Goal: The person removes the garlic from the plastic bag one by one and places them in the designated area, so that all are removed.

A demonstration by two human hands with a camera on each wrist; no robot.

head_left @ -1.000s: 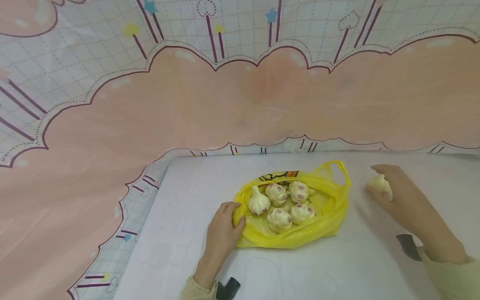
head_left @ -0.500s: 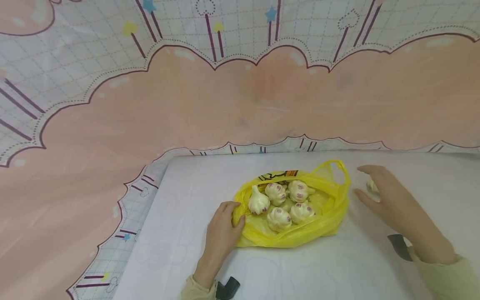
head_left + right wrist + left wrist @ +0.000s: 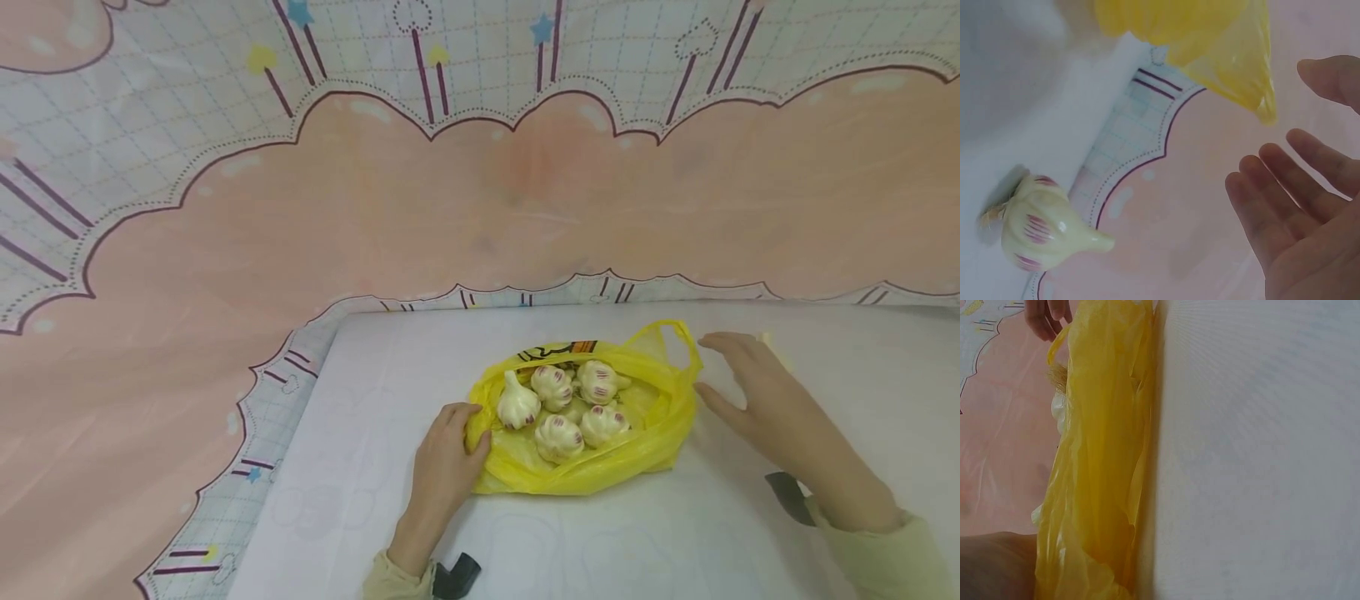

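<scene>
A yellow plastic bag point(image 3: 600, 479) lies on the white table, its mouth spread upward. Inside it several garlic bulbs point(image 3: 558, 439) show, cream with purplish streaks. My left hand point(image 3: 446, 458) holds the bag's left edge between thumb and fingers; in the left wrist view the bag hides most of that hand. Just off the bag's right handle, my right hand point(image 3: 776, 408) is spread with nothing in it, as the right wrist view confirms. One loose garlic bulb point(image 3: 1044, 225) rests on the table beyond this hand, mostly hidden behind it in the head view.
The white tabletop point(image 3: 337, 417) reaches back to a pink, cloud-patterned cloth point(image 3: 487, 208) hanging behind it. The cloth also runs down along the left side. Dark straps point(image 3: 456, 575) sit at the wrists.
My right hand has let go of a garlic bulb on the right of the table and moved left toward the bag's handle. The left hand stays in place.
</scene>
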